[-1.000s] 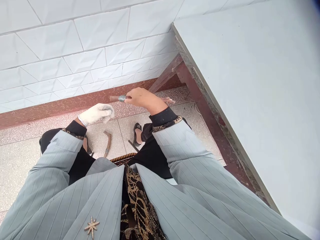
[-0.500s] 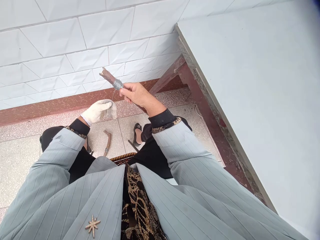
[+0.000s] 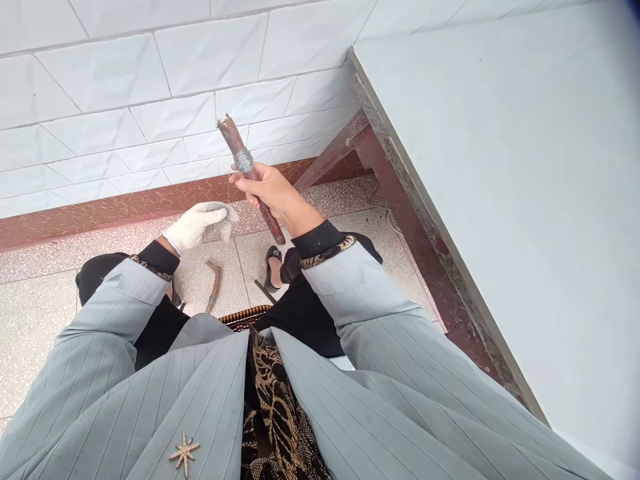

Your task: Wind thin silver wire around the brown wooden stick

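My bare right hand (image 3: 267, 190) is wrapped round a brown wooden stick (image 3: 231, 137), which tilts up to the left and has a jagged upper end. Just above my fingers, a coil of grey wire (image 3: 243, 160) is wound round the stick. A thin strand hangs from the coil towards my left hand (image 3: 197, 223). That hand wears a white glove, with fingers closed and a pale, greyish cloth-like piece (image 3: 225, 227) at the fingertips. Whether the strand's end is pinched there is hard to see. The hands are apart.
On the speckled floor lies a bent stick (image 3: 214, 287) with wire round its lower part, and a dark rod (image 3: 265, 291). A woven seat edge (image 3: 247, 317) shows between my legs. White tiled wall (image 3: 125, 133) stands ahead; a pale tabletop (image 3: 500, 167) with a reddish frame is at right.
The stick has swung from nearly level to steeply upright in my right hand, showing its wire coil and lower end. My left hand has stayed nearly in place.
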`<action>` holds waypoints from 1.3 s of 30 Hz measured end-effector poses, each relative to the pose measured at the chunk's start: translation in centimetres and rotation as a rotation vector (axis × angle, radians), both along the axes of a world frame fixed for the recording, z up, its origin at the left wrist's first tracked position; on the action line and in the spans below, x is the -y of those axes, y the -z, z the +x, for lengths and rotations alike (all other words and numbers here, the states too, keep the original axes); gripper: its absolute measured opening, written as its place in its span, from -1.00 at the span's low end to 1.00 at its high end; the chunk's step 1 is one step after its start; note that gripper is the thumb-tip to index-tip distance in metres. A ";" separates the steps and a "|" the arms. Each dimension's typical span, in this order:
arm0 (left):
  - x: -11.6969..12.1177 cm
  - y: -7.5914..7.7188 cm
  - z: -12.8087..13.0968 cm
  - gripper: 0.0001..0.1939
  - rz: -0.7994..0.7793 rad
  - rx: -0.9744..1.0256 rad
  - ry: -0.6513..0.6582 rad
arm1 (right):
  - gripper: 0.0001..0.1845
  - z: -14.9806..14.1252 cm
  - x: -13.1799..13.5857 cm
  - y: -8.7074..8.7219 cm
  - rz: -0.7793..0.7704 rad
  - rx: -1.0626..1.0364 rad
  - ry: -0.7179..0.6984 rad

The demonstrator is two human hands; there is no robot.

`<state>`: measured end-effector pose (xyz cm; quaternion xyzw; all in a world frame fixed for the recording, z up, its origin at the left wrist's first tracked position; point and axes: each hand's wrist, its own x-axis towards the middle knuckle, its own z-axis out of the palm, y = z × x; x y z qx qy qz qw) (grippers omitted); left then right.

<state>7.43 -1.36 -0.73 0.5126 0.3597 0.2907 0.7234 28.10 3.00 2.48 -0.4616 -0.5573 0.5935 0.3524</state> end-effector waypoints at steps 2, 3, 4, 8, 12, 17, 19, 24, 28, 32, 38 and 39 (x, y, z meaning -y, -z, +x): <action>0.1 -0.1 0.1 -0.55 0.000 -0.020 0.038 | -0.71 -0.5 0.1 0.2 -0.015 -0.005 -0.006; 0.2 -0.2 0.1 -0.55 0.006 -0.025 0.052 | -0.70 -0.6 0.2 0.3 -0.017 0.002 -0.016; 0.3 -0.3 0.2 -0.54 0.016 -0.027 0.062 | -0.69 -0.7 0.2 0.4 -0.016 0.019 -0.028; 0.4 -0.5 0.5 -0.55 0.046 0.011 0.039 | -0.67 -0.7 0.2 0.6 0.034 0.132 -0.028; 0.2 -0.6 0.6 -0.59 0.041 0.064 -0.015 | -0.68 -0.3 -0.2 1.3 0.102 0.164 -0.034; 0.1 -0.4 0.6 -0.61 0.120 0.034 -0.074 | -0.62 0.0 -0.7 2.6 0.109 -0.037 -0.186; 0.0 0.0 0.6 -0.66 0.158 -0.009 -0.127 | -0.61 0.2 -0.7 2.9 0.144 -0.044 -0.237; -0.2 0.3 0.8 -0.82 0.220 -0.105 -0.261 | -0.54 0.4 -0.5 2.8 0.145 -0.034 -0.330; -0.2 -0.3 1.0 -0.96 0.274 -0.179 -0.327 | -0.48 0.5 -0.6 2.8 0.119 -0.025 -0.354; -0.2 -0.7 0.9 -0.97 0.405 -0.353 -0.358 | -0.45 0.4 -0.6 3.0 0.141 0.029 -0.323; -0.1 -0.8 0.3 -0.89 1.003 -0.806 -0.240 | -0.51 -0.8 -0.2 3.6 0.181 0.236 -0.113; 0.0 -0.6 0.3 -0.87 1.144 -0.878 -0.154 | -0.53 -1.1 -0.1 3.7 0.173 0.259 -0.088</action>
